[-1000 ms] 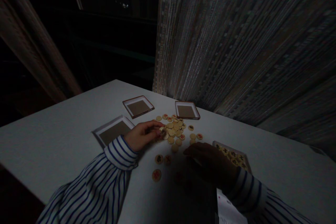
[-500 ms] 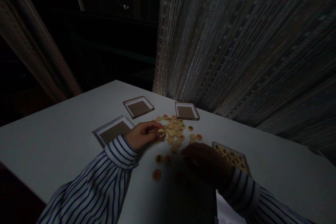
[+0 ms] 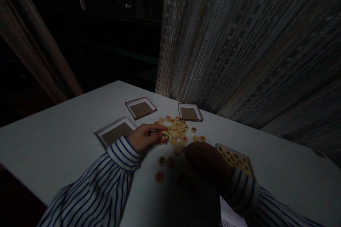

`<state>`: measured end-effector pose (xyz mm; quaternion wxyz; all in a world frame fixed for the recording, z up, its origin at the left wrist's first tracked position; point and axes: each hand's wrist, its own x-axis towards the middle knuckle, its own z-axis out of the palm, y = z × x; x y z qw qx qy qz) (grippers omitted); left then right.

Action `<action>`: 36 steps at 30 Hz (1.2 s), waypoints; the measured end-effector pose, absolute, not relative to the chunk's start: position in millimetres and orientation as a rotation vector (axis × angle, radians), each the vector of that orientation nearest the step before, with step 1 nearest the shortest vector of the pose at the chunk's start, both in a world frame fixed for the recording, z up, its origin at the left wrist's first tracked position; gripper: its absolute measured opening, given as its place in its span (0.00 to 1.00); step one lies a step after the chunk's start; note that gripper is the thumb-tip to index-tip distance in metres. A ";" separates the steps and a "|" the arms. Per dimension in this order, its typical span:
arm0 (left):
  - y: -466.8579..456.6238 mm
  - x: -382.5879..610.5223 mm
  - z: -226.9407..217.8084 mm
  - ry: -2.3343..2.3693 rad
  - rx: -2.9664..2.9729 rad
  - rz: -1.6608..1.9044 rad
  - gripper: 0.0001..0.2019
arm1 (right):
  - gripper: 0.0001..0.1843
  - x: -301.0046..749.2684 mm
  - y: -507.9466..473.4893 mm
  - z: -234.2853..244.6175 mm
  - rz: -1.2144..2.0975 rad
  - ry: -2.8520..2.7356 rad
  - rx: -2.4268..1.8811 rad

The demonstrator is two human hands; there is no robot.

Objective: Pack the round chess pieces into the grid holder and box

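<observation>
A round Chinese chess piece (image 3: 164, 135) with a black character is pinched between the thumb and fingers of my left hand (image 3: 146, 137). Just right of it spreads a heap of Chinese chess pieces (image 3: 174, 134), many of them blank side up. My right hand (image 3: 206, 161), in deep shadow, hovers low over the table with its fingers stretched to the left. Its fingertips are beside a blank-side-up piece (image 3: 177, 150); contact cannot be made out. Nearer me lie a black-marked piece (image 3: 162, 161) and two red-marked pieces (image 3: 159, 177).
Shallow open boxes stand behind the heap, one at back left (image 3: 141, 108) and one at back right (image 3: 190, 112). A grey tray (image 3: 99, 135) is left of my left hand. A tray at right (image 3: 252, 177) holds rows of black-marked pieces. A lit screen (image 3: 230, 214) shows below my right wrist.
My right hand has shifted slightly left and up, closer to the blank-side-up piece. My left hand keeps its piece almost in the same spot.
</observation>
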<state>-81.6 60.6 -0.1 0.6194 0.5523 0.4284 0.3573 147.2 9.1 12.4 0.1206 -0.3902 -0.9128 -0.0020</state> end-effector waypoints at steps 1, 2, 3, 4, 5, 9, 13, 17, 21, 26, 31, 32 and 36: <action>60.2 -81.3 0.6 0.976 1.260 0.821 0.18 | 0.12 145.5 9.9 12.1 -0.026 -2.651 -1.151; 59.7 -80.9 1.4 0.966 1.251 0.818 0.18 | 0.11 143.6 10.6 12.0 -0.047 -2.634 -1.162; 59.3 -80.5 2.2 0.956 1.240 0.818 0.19 | 0.11 141.5 11.4 12.1 -0.070 -2.614 -1.171; 58.9 -80.0 2.8 0.946 1.229 0.822 0.19 | 0.10 139.3 12.3 12.3 -0.094 -2.591 -1.173; 58.5 -79.6 3.4 0.935 1.220 0.829 0.18 | 0.10 136.8 13.2 12.7 -0.111 -2.566 -1.176; 57.7 -79.0 3.2 0.911 1.218 0.829 0.17 | 0.10 125.1 17.3 15.3 -0.127 -2.477 -1.166; 58.3 -79.6 0.9 0.903 1.234 0.801 0.18 | 0.12 110.9 21.0 18.2 -0.096 -2.443 -1.155; 59.3 -79.6 0.0 0.902 1.284 0.796 0.18 | 0.13 101.3 23.9 18.0 -0.090 -2.433 -1.157; 60.3 -78.3 -1.1 0.895 1.297 0.802 0.17 | 0.13 99.3 26.2 16.1 -0.139 -2.465 -1.186; 61.9 -78.2 -3.7 0.915 1.347 0.808 0.16 | 0.12 99.8 27.9 14.1 -0.136 -2.489 -1.190; 64.6 -87.3 2.9 1.101 1.533 0.922 0.15 | 0.10 102.4 30.6 9.7 -0.100 -2.534 -1.196; 65.4 -89.8 4.8 1.153 1.585 0.948 0.15 | 0.10 102.8 31.2 8.9 -0.086 -2.545 -1.207; 69.5 -98.0 7.9 1.337 1.775 1.008 0.15 | 0.10 102.6 33.5 7.0 -0.007 -2.568 -1.273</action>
